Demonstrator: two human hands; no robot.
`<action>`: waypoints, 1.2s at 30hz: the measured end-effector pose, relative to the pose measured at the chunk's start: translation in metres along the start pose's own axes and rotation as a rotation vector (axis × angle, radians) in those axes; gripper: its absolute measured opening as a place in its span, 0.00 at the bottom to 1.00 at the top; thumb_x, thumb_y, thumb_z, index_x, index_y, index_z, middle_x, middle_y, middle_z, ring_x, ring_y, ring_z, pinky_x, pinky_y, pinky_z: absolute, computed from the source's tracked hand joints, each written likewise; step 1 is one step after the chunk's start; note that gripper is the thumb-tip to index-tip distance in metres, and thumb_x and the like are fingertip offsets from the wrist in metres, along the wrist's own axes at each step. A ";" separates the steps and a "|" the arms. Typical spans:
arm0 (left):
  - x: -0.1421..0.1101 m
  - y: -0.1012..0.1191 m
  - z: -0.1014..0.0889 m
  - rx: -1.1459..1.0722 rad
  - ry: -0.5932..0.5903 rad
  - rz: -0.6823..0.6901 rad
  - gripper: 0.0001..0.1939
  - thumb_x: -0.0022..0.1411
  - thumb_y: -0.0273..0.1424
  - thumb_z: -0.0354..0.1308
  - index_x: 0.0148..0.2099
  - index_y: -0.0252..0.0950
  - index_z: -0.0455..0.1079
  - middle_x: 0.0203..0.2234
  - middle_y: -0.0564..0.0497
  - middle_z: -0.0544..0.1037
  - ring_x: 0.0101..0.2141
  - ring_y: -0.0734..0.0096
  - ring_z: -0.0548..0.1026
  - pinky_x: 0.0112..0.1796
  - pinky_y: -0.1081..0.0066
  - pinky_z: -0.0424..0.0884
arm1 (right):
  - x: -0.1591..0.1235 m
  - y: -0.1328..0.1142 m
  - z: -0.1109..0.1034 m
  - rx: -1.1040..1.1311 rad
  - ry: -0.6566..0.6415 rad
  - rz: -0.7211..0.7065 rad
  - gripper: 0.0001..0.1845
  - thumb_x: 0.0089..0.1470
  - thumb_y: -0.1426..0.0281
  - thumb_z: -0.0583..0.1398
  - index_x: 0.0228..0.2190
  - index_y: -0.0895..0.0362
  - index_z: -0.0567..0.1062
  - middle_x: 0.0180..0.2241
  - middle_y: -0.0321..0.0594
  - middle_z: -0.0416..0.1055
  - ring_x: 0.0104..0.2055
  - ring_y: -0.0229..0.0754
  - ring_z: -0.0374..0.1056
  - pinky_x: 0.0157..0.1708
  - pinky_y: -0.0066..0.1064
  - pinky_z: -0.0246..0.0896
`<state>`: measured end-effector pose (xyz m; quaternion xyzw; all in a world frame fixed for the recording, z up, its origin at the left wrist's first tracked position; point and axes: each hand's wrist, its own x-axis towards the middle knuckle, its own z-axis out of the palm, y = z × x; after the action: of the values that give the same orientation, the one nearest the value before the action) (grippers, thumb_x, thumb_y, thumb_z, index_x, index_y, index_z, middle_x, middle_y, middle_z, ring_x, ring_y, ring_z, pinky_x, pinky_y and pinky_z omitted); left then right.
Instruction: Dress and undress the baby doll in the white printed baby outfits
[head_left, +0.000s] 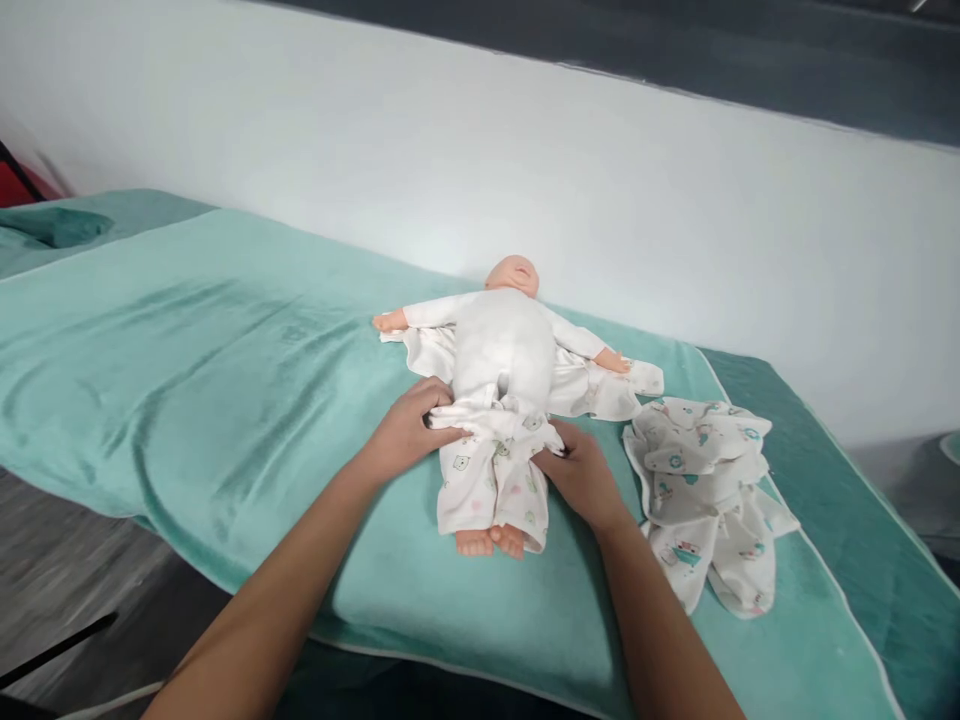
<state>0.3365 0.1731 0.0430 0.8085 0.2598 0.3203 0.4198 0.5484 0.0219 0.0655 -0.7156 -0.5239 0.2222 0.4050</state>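
A baby doll (504,340) with a white cloth body lies on its back, head toward the wall and feet toward me. White printed baby pants (491,465) cover its legs up to about the hips, with the toes showing below the cuffs. My left hand (412,425) pinches the waistband on the left side. On the opposite side, my right hand (577,465) grips the waistband, its fingertips partly hidden by the fabric. An open white baby top (592,388) is spread under the doll's back and arms.
To the right lies a crumpled white printed baby garment (705,500). A green velvety cover (225,400) drapes the bed, which stands against a white wall (375,130). Dark floor (67,560) shows at lower left.
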 end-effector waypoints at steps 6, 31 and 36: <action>-0.025 0.007 0.006 -0.014 0.045 -0.200 0.13 0.59 0.41 0.62 0.40 0.39 0.67 0.35 0.52 0.73 0.37 0.64 0.72 0.40 0.66 0.69 | -0.021 0.001 0.011 0.068 0.102 0.063 0.08 0.55 0.63 0.58 0.28 0.53 0.66 0.26 0.32 0.63 0.31 0.41 0.60 0.33 0.32 0.58; -0.086 0.094 -0.005 0.259 -0.401 -0.217 0.17 0.63 0.41 0.60 0.53 0.47 0.68 0.39 0.54 0.81 0.35 0.62 0.79 0.34 0.68 0.69 | -0.090 -0.052 -0.014 -0.209 -0.250 0.138 0.08 0.54 0.64 0.62 0.37 0.51 0.71 0.33 0.37 0.77 0.34 0.49 0.73 0.30 0.32 0.55; -0.075 0.134 -0.053 0.404 -0.843 0.057 0.18 0.53 0.44 0.69 0.45 0.45 0.76 0.31 0.53 0.77 0.34 0.62 0.75 0.31 0.70 0.59 | -0.084 -0.104 -0.057 -0.313 -0.744 -0.111 0.16 0.48 0.56 0.71 0.33 0.52 0.76 0.22 0.30 0.69 0.25 0.40 0.64 0.26 0.30 0.46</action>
<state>0.2677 0.0800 0.1571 0.9406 0.1013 -0.0818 0.3137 0.5015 -0.0627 0.1738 -0.6100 -0.6999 0.3615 0.0855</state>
